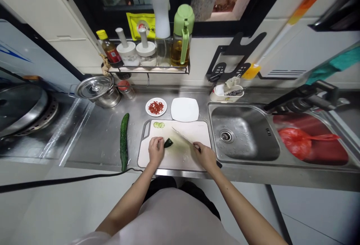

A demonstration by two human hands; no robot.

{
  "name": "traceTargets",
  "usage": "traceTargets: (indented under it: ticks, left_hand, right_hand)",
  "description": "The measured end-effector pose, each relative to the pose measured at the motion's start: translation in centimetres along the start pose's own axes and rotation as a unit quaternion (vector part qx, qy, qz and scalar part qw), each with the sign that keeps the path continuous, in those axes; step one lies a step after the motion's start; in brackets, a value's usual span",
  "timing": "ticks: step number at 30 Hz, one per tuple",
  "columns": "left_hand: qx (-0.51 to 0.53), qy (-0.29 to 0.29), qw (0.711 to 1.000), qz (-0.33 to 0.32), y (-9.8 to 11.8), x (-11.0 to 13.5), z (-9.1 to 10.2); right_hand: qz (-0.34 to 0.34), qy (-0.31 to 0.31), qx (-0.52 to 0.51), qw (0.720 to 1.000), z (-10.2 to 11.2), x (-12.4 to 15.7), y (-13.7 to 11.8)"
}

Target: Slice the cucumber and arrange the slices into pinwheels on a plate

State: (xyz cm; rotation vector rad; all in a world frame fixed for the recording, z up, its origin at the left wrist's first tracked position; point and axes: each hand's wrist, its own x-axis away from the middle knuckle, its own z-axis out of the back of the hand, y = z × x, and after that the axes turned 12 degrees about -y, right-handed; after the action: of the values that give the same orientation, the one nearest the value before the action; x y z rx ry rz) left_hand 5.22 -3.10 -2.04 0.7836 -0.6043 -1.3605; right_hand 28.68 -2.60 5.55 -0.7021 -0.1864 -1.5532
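Note:
On the white cutting board my left hand is closed on a short cucumber end piece, pinning it to the board. My right hand grips the handle of a knife; its blade points up and left, its tip just right of the cucumber piece. A few cucumber slices lie at the board's top left corner. A whole long cucumber lies on the steel counter left of the board.
Behind the board are a small plate of red chilli pieces and a bare white square plate. A sink lies right, a red basin with a red bag beyond. A lidded pot and stove sit left; bottles stand on a rack.

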Motion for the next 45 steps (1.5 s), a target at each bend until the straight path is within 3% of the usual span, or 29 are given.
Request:
traceTargets:
  ticks: [7,17,25,36,45]
  left_hand:
    - [-0.028,-0.041,0.993,-0.103,-1.0,0.7,-1.1]
    - [-0.040,-0.067,0.988,-0.135,-1.7,0.8,-1.8]
    - [-0.045,-0.032,0.981,-0.184,-2.0,0.6,-1.9]
    - [-0.069,-0.028,0.978,-0.197,-1.9,0.6,-1.8]
    - [-0.071,-0.031,0.979,-0.191,-2.0,0.5,-1.9]
  right_hand:
    - [0.072,-0.091,0.047,0.992,-0.8,0.4,-2.1]
    - [0.085,-0.108,0.108,0.985,-1.1,1.6,-4.3]
    - [0.084,-0.136,0.137,0.978,-1.0,2.4,-5.4]
    - [0.093,-0.106,0.149,0.979,-2.5,2.0,-5.6]
    - [0.103,-0.106,0.135,0.980,-2.3,1.6,-5.9]
